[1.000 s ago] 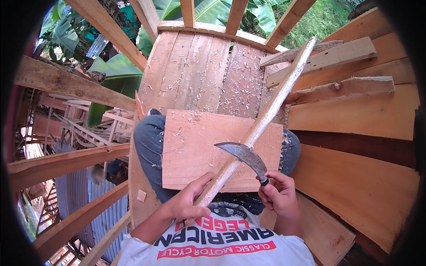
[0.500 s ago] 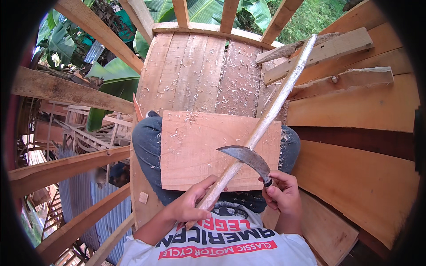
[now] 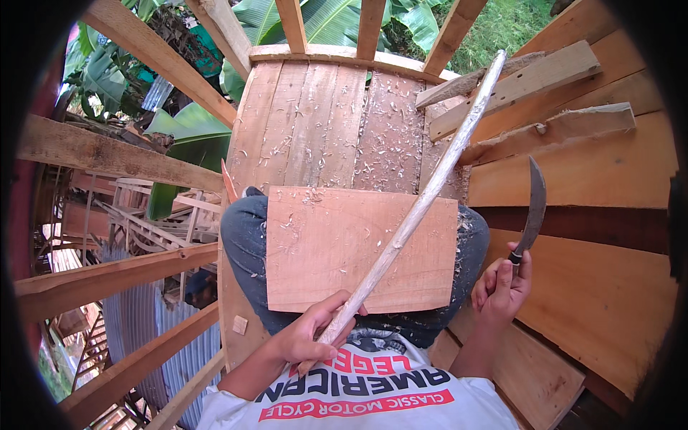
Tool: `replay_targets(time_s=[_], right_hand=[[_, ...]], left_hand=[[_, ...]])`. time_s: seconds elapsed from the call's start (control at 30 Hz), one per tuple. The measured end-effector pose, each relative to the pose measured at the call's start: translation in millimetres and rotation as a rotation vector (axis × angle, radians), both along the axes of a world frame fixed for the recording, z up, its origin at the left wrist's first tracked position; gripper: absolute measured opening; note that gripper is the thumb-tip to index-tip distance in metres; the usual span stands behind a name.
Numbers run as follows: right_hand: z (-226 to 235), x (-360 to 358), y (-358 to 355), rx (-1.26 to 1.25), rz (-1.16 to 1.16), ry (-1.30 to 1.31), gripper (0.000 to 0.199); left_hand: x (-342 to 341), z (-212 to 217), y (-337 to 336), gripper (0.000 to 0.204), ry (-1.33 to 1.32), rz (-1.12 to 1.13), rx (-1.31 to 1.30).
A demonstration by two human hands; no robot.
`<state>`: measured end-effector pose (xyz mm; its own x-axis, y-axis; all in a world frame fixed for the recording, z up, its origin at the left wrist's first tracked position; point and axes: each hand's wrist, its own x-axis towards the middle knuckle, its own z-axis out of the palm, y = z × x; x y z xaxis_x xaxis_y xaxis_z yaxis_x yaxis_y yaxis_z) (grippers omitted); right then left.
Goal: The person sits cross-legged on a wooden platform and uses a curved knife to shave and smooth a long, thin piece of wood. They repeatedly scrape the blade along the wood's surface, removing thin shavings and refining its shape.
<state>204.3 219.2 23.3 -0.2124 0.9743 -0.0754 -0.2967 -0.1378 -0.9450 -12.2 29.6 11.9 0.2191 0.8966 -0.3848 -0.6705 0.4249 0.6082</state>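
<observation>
My left hand (image 3: 320,330) is wrapped round the lower end of a long, pale, peeled wooden pole (image 3: 423,204). The pole slants up and to the right, over a flat wooden board (image 3: 322,247) that lies across my lap. Off to the right, my right hand (image 3: 504,282) grips the dark handle of a curved sickle-like knife (image 3: 534,204). Its blade points up and away from the pole, touching nothing. The knife's handle is mostly hidden in my fingers.
Wood shavings lie scattered over the plank floor (image 3: 315,129) and the lap board. Loose timber offcuts (image 3: 552,132) lean at the far right, beside wide planks (image 3: 573,287). Slatted wooden railing (image 3: 115,272) runs along the left, with corrugated metal sheets (image 3: 186,358) beyond it.
My right hand has swung the knife from across the pole out to the right, its blade now upright. The pole has shifted slightly; my left hand keeps its hold.
</observation>
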Motion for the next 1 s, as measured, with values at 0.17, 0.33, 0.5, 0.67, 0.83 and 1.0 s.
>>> replay_targets(time_s=[0.17,0.33,0.5,0.67,0.83,1.0], right_hand=[[6.8,0.9,-22.6,-0.322,1.015,-0.086,0.027],[-2.1,-3.5,-19.5,-0.370,0.865,-0.008,0.027],[7.8,-8.7,-16.0,-0.496,0.922,-0.058,0.029],[-1.2,-13.8,-35.3,-0.233,0.705,-0.243,0.031],[-9.6,-15.8,-16.8,-0.093,0.200,-0.210,0.026],[2.0,-5.4,-22.6,-0.498,0.923,0.028,0.025]], left_hand=[[2.4,-9.2,-0.1,0.078,0.024,0.006,-0.021],[4.3,-0.3,4.2,0.079,0.034,0.000,-0.032],[-1.3,-6.3,-6.5,0.078,0.042,-0.002,-0.043],[0.9,-5.0,3.4,0.076,0.030,0.039,-0.044],[-2.6,-4.3,-3.7,0.077,0.031,0.014,-0.038],[-0.3,-5.5,-1.6,0.077,0.088,0.022,-0.048]])
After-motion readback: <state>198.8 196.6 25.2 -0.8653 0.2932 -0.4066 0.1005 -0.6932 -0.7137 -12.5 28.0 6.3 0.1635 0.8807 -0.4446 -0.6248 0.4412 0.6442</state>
